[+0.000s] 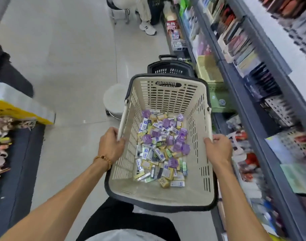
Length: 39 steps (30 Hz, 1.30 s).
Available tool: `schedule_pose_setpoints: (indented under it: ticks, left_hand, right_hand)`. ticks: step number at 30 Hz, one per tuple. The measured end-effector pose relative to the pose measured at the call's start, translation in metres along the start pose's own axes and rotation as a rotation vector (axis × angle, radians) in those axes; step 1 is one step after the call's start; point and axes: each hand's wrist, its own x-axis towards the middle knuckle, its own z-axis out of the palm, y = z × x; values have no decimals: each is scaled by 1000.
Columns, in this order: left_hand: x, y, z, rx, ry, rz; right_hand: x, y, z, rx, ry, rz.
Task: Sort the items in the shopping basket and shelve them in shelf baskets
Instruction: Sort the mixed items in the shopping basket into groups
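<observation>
A beige shopping basket (167,96) with a dark rim is held up in front of me over the aisle floor. Its bottom carries a heap of small items (161,148): white and blue boxes, yellow boxes, green packs and purple faceted pieces. My left hand (110,145) grips the basket's left rim and the folded-down white handle. My right hand (218,148) grips the right rim. On the right runs a shelf unit (249,94) with a yellow-green shelf basket (209,70) on a lower level.
A black shopping basket (169,67) stands on the floor just beyond mine, with a round white stool (114,100) to its left. A person's legs (146,14) and another stool are farther up the aisle. A low display (11,140) of goods lines the left side.
</observation>
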Motion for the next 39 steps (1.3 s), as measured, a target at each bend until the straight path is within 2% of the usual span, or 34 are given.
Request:
schedule_pose_setpoints:
  ticks: [6,10,15,21,29,39]
  left_hand:
    - [177,60,37,14,-138,12]
    - [278,103,76,31,-117,8]
    - [387,135,148,-55,-139,-98]
    - [469,131,228,8,-115,-120]
    - [508,97,301,39,-44,-146]
    - [521,55,336,92,-52,-87]
  right_hand:
    - [149,-84,56,-36,27,41]
    - [250,-122,84,-56,19,58]
    - [390,-142,140,-132,-27,32]
    - [507,-132,210,-162,-65,24]
    - [554,-76,293,-200,-3,89]
    - [560,-23,350,-198,58,64]
